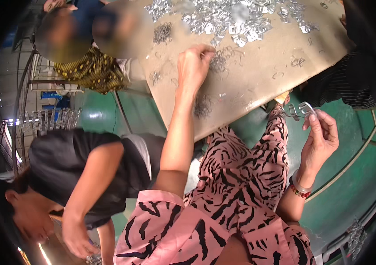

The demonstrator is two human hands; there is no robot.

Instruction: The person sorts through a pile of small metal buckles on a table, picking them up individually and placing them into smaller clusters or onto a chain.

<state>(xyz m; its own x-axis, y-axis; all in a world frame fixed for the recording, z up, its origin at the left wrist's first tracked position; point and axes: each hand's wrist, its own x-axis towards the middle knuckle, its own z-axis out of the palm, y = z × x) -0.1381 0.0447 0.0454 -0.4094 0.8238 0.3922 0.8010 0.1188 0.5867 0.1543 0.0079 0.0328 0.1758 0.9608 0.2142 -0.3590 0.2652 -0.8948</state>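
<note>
My left hand reaches over the table, its fingers drawn together at the edge of a pile of thin dark bent wires. Whatever its fingertips may hold is too small to tell. Off the table's near edge on the right, my right hand pinches a shiny bent metal clip between thumb and fingers. Another clip hangs beside it, seemingly linked to it. A large heap of similar silver clips is spread on the far part of the table.
The pale table ends in a corner near my legs. Smaller wire piles lie about on it. A co-worker in black bends over on the left. Other people stand at the far left and right. Metal parts hang on a rack at left.
</note>
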